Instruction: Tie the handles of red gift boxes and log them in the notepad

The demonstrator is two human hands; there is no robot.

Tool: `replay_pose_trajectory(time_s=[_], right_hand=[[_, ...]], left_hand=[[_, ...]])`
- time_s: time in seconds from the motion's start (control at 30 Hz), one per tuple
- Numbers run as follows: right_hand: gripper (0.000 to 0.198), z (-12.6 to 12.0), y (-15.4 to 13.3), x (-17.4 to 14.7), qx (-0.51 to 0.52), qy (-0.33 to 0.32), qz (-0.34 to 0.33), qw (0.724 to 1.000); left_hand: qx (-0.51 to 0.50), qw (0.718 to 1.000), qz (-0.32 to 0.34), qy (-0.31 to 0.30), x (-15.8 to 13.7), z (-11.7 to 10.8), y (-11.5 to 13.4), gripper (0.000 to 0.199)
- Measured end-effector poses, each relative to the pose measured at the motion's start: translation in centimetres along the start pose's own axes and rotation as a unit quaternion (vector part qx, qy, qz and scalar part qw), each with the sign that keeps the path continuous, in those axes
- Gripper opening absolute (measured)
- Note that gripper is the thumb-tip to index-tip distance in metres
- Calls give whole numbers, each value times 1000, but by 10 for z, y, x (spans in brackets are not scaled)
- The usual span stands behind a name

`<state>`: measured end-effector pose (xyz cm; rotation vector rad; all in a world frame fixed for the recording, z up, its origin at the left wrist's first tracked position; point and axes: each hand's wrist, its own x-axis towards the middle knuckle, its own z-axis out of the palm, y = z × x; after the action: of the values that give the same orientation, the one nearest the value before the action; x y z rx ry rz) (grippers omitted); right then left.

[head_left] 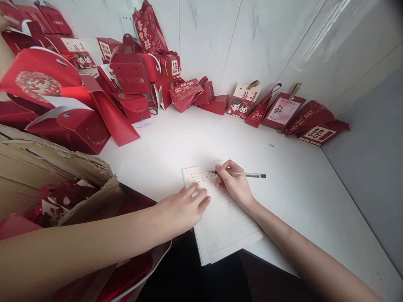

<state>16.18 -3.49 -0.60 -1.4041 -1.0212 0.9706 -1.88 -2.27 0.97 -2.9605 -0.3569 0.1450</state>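
A lined notepad [231, 228] lies on the white table, its lower end reaching past the table's front edge. Several short lines of dark handwriting fill its upper part. My right hand [234, 181] grips a clear pen with a black cap end [252, 175], its tip at the writing near the top of the page. The pen slants to the right, nearly level in this view. On the left side of the page rests my left hand [185, 207], fingers spread and flat, just below the written lines.
Many red gift boxes [130, 73] crowd the table's back left. More boxes, such as one with a cartoon couple [241, 105], line the tiled wall. A torn cardboard carton [78, 167] with red items stands at the left. Another person's arm [4, 54] shows at the far left edge.
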Motion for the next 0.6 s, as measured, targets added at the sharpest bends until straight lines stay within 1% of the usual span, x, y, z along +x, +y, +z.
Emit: replay_pose_trajectory(time_s=[0.07,0.13,0.27,0.37,0.5,0.6], right_hand=[[34,0,-1,3,-1,-13,12,1000],[30,0,-2,6,-27,-13,13,999],[24,0,0,9,-79,30,-13,996],[21,2,2,7,-77,21,-34,996],[27,3,3,3,-97,19,-75,992],[33,2,3,0,-106,5,-79,991]], left_hand=[[5,1000,4,-12,0,0,1,41],[8,1000,9,-21,1,0,1,40],[12,999,26,-37,2,-3,0,38],[6,999,20,-48,2,-4,0,43],[-6,999,21,-44,3,-2,0,49],[-12,1000,14,-21,3,1,1,47]])
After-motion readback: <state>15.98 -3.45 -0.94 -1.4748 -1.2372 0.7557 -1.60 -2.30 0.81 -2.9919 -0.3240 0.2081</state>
